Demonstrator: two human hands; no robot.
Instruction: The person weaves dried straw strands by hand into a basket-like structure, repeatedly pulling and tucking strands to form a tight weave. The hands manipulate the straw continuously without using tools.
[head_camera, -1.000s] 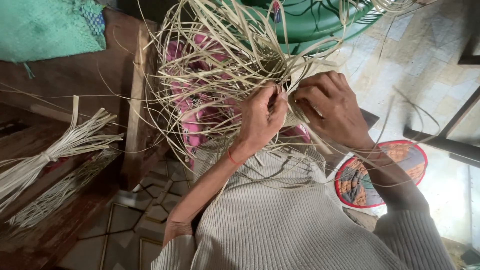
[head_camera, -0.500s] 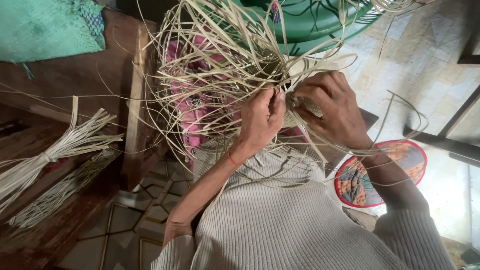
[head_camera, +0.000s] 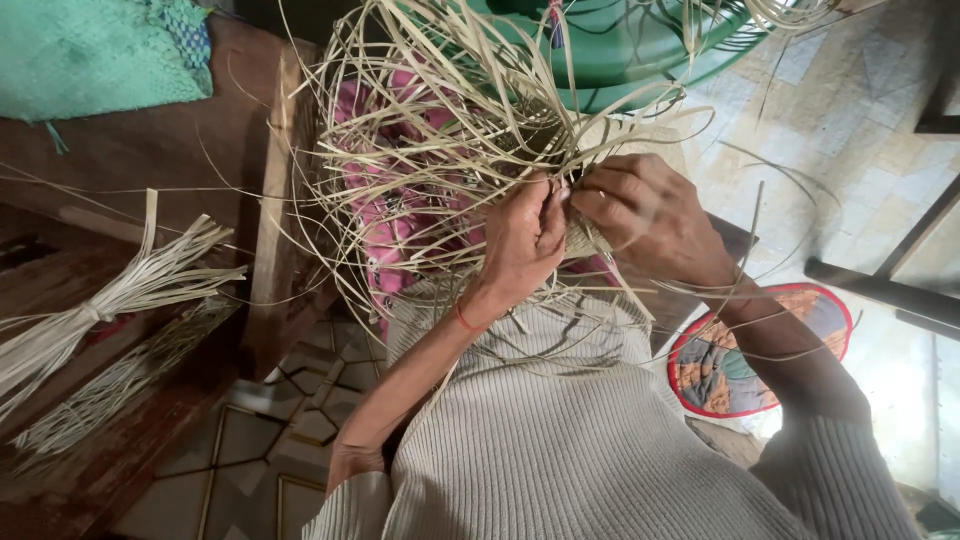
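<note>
A half-woven piece of pale straw (head_camera: 585, 238) sits in front of me, with many loose thin strips (head_camera: 430, 150) fanning out up and to the left. My left hand (head_camera: 522, 240) pinches strips at the woven edge, fingers curled closed on them. My right hand (head_camera: 650, 215) grips the woven part from the right, thumb and fingers pressed on it. The two hands touch at the weave. I wear a ribbed cream sweater (head_camera: 560, 440), and a thin red band circles my left wrist (head_camera: 463, 318). Pink cloth (head_camera: 390, 230) shows behind the strips.
A tied bundle of pale strips (head_camera: 110, 300) lies on a dark wooden bench (head_camera: 150, 160) at left, with a teal woven mat (head_camera: 100, 55) at the top left. A green plastic chair (head_camera: 640, 45) stands above. A round patchwork mat (head_camera: 745, 350) lies on the tiled floor at right.
Both hands stay at the weave with small finger shifts. The loose strips have swung slightly, and the view has drifted a little.
</note>
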